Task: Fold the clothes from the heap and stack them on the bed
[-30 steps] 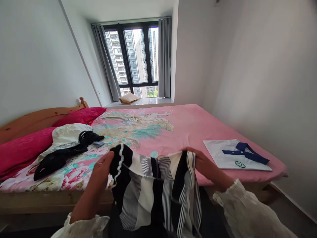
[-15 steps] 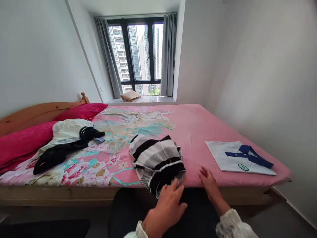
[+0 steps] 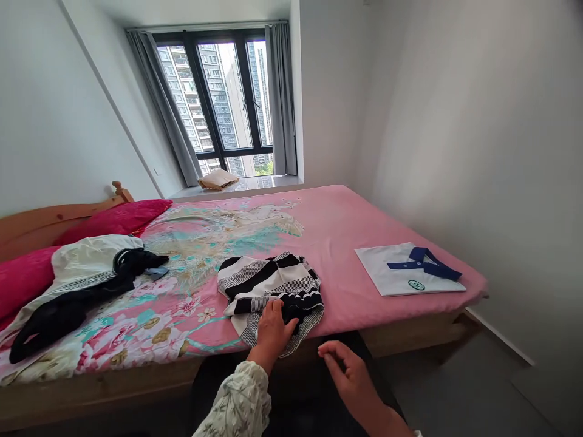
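A crumpled black-and-white striped garment [image 3: 268, 282] with a gathered black band lies near the bed's front edge, its lower hem hanging over. My left hand [image 3: 273, 331] rests on the lower part of this garment, thumb spread away from the fingers; it is open. To the right, my right hand [image 3: 348, 376] hovers in front of the bed edge, apart from the cloth. Its fingers are curled and the thumb tip is close to the index tip, with nothing visible between them. A folded white polo shirt [image 3: 387, 282] with a navy collar and green badge lies farther right.
The bed [image 3: 328, 224] has a pink floral sheet and a wooden frame. White and black clothes [image 3: 91, 261] lie in a heap at the left, by red pillows [image 3: 118, 218]. Beige folded cloth [image 3: 218, 178] sits on the windowsill. A wall stands on the right.
My left hand has moved onto the garment, which now lies flatter with its hem spread. My right hand has come lower and its fingers have curled in. The view has turned slightly right.
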Demonstrator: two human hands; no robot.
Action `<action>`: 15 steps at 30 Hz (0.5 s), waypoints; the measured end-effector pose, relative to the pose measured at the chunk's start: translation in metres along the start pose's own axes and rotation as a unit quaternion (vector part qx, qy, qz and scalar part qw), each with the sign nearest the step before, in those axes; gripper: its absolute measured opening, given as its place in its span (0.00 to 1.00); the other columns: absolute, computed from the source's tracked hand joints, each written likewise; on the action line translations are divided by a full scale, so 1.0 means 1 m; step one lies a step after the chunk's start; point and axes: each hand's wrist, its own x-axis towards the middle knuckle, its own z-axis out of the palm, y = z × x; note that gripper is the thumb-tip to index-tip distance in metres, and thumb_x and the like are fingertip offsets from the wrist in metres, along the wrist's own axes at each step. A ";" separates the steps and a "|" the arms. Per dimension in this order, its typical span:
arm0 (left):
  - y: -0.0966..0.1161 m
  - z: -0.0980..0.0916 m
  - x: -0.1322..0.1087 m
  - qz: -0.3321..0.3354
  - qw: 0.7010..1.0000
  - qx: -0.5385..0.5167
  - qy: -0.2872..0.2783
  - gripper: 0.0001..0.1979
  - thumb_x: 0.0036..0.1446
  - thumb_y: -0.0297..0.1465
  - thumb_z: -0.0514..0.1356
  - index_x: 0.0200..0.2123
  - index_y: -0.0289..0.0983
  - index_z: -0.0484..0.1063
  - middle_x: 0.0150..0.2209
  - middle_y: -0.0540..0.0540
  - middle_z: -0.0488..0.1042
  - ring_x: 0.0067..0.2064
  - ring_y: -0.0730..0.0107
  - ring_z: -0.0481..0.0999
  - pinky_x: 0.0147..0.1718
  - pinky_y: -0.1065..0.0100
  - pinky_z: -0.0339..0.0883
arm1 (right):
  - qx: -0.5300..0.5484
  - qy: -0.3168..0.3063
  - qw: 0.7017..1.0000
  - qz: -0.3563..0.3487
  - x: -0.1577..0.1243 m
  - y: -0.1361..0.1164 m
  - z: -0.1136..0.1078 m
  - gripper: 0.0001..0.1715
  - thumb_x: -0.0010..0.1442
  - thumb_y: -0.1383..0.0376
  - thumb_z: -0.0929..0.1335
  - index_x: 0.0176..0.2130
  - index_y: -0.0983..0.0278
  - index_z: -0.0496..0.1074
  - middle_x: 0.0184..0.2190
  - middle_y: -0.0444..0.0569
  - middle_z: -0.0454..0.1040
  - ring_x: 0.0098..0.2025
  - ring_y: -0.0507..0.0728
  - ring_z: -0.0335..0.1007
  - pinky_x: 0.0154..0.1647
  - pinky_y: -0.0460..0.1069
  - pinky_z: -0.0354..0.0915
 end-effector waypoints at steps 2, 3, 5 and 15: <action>-0.004 0.006 0.014 -0.037 0.999 0.010 0.003 0.18 0.49 0.33 0.61 0.45 0.37 0.66 0.46 0.42 0.69 0.48 0.58 0.70 0.47 0.60 0.63 | -0.027 -0.057 0.995 -0.078 0.010 -0.013 0.019 0.11 0.62 0.65 0.61 0.40 0.62 0.72 0.38 0.49 0.74 0.42 0.56 0.70 0.47 0.50 0.66; -0.007 0.006 0.019 -0.047 0.999 0.010 0.000 0.16 0.51 0.32 0.59 0.45 0.37 0.66 0.46 0.42 0.70 0.48 0.60 0.71 0.47 0.61 0.63 | -0.039 -0.078 0.990 -0.109 0.014 -0.016 0.026 0.11 0.62 0.67 0.61 0.41 0.61 0.72 0.39 0.49 0.74 0.43 0.56 0.70 0.49 0.50 0.65; -0.013 0.003 0.027 -0.059 0.998 0.003 -0.007 0.11 0.55 0.29 0.54 0.42 0.38 0.68 0.43 0.43 0.73 0.45 0.63 0.73 0.45 0.64 0.63 | -0.067 -0.105 0.982 -0.145 0.024 -0.015 0.038 0.13 0.60 0.70 0.61 0.42 0.62 0.71 0.41 0.50 0.74 0.46 0.56 0.69 0.53 0.53 0.63; 0.003 -0.035 -0.025 0.003 0.996 -0.073 0.041 0.11 0.54 0.31 0.54 0.41 0.39 0.68 0.42 0.44 0.75 0.44 0.61 0.75 0.44 0.62 0.67 | -0.111 -0.148 0.976 -0.112 0.066 0.003 0.079 0.22 0.60 0.73 0.61 0.53 0.65 0.67 0.53 0.57 0.67 0.56 0.63 0.62 0.57 0.60 0.60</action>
